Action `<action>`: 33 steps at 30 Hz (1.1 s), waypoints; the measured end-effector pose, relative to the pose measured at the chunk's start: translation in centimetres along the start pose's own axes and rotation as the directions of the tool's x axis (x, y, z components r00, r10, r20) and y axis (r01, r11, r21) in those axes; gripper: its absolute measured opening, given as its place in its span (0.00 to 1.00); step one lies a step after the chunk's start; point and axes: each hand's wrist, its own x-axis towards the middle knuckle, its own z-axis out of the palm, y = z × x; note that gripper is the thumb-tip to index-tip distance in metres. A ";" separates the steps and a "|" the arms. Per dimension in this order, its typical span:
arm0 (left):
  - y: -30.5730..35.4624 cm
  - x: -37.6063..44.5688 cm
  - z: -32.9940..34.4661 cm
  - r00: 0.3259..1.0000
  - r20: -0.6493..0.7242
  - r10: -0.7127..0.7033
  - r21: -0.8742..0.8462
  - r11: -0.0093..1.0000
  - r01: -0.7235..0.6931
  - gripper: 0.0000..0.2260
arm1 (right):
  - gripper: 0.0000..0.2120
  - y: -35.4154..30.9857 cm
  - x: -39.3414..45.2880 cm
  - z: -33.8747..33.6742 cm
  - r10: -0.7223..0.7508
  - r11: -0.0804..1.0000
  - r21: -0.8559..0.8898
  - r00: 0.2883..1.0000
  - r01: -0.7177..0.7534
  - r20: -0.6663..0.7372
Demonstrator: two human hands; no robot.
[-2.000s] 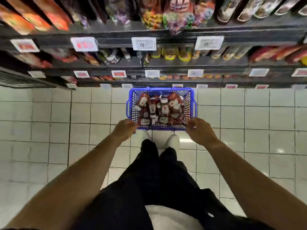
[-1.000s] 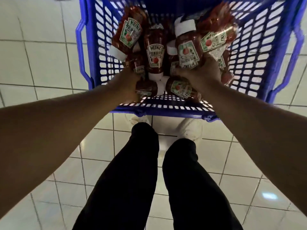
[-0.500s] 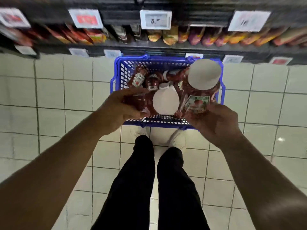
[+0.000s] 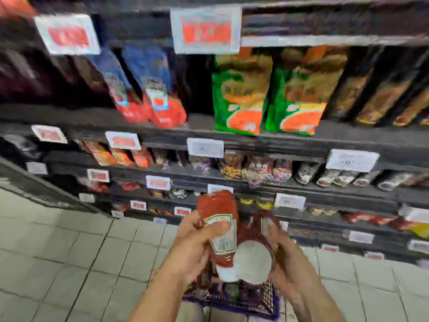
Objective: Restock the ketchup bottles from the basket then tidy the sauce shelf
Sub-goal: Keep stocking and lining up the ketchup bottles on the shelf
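Ketchup bottles (image 4: 220, 231) held lengthwise, caps toward camera

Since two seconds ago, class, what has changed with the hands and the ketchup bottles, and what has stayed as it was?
Both hands left the basket rim, reached in and took a bottle each. Now the left hand grips one ketchup bottle and the right hand another, raised cap-down above the blue basket toward the shelves. The basket remains on the floor holding more bottles.

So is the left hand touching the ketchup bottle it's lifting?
Touching: the head view shows the left hand wrapped around the ketchup bottle, thumb across its label.
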 end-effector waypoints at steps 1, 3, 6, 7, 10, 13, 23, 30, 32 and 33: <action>1.8 -0.6 1.3 1.000 -0.019 0.021 -0.022 1.000 -0.021 0.23 | 0.28 -1.1 -1.2 1.7 0.018 0.999 0.025 1.000 -0.019 0.022; 5.4 -1.9 3.3 0.996 -0.045 0.074 -0.095 0.992 -0.078 0.25 | 0.29 -3.5 -3.4 4.9 0.040 0.996 0.070 0.995 -0.047 0.093; 11.0 -3.7 5.4 0.983 -0.005 0.183 -0.195 0.964 -0.180 0.35 | 0.32 -6.4 -6.6 8.2 0.028 0.992 0.117 0.980 -0.052 0.197; 12.8 -4.4 5.8 0.979 0.025 0.202 -0.225 0.955 -0.191 0.35 | 0.32 -7.1 -7.6 9.0 0.029 0.989 0.137 0.973 -0.062 0.230; 17.2 -6.0 6.2 0.978 0.082 0.192 -0.250 0.954 -0.167 0.26 | 0.30 -8.3 -10.2 11.1 0.040 0.992 0.103 0.958 -0.072 0.284; 20.3 -6.9 5.5 0.979 0.143 0.143 -0.186 0.976 -0.115 0.27 | 0.33 -8.7 -11.9 13.3 0.046 0.997 0.036 0.935 -0.063 0.352; 32.8 -2.6 2.3 0.947 0.231 0.223 0.009 0.973 -0.231 0.18 | 0.45 -9.2 -12.5 25.2 -0.232 0.942 -0.143 0.897 0.303 0.376; 42.7 3.3 0.1 0.879 0.323 0.352 0.290 0.847 -0.446 0.17 | 0.30 -10.4 -9.6 34.4 -0.363 0.848 -0.212 0.823 0.486 0.437; 44.5 5.2 0.1 0.897 0.309 0.317 0.357 0.835 -0.418 0.15 | 0.28 -10.5 -8.6 36.4 -0.389 0.837 -0.201 0.812 0.509 0.434; 45.1 6.0 0.2 0.905 0.301 0.300 0.374 0.836 -0.401 0.13 | 0.26 -10.5 -8.1 37.2 -0.405 0.831 -0.196 0.808 0.520 0.428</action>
